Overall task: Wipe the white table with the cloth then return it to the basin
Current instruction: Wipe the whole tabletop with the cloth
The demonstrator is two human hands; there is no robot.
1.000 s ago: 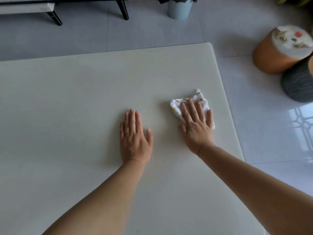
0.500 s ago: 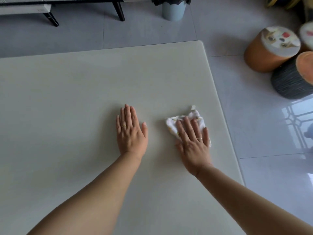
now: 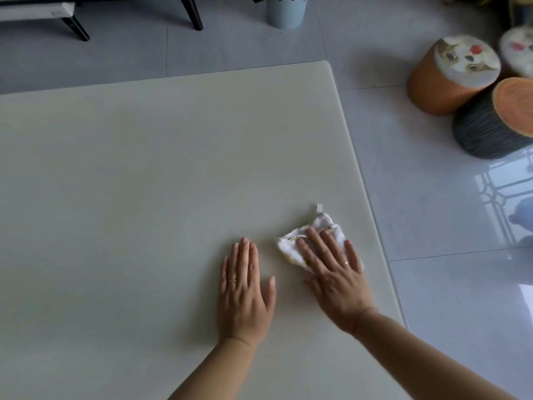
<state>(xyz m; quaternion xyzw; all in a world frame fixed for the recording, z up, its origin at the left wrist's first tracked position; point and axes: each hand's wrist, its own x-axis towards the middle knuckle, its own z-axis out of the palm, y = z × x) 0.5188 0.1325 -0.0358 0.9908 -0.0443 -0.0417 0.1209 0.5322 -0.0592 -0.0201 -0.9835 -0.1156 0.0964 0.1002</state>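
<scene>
Drawn back from the far edge of the smooth white rectangular table (image 3: 144, 168): crumpled white patterned cloth (image 3: 291, 243), pinned under right hand (image 3: 334, 278), fingers flat, spread. Left hand (image 3: 245, 295) flat, empty beside it. Near the table's right edge; could slip off.

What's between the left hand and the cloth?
Head view: only bare table. Left hand lies flat beside the cloth, apart from it.

The cloth (image 3: 310, 239) is small and white with little yellow marks — it is bunched up and lies flat on the table (image 3: 144, 168), near the right edge. A tiny loop sticks out at its far end. The table is big, pale and smooth.
</scene>
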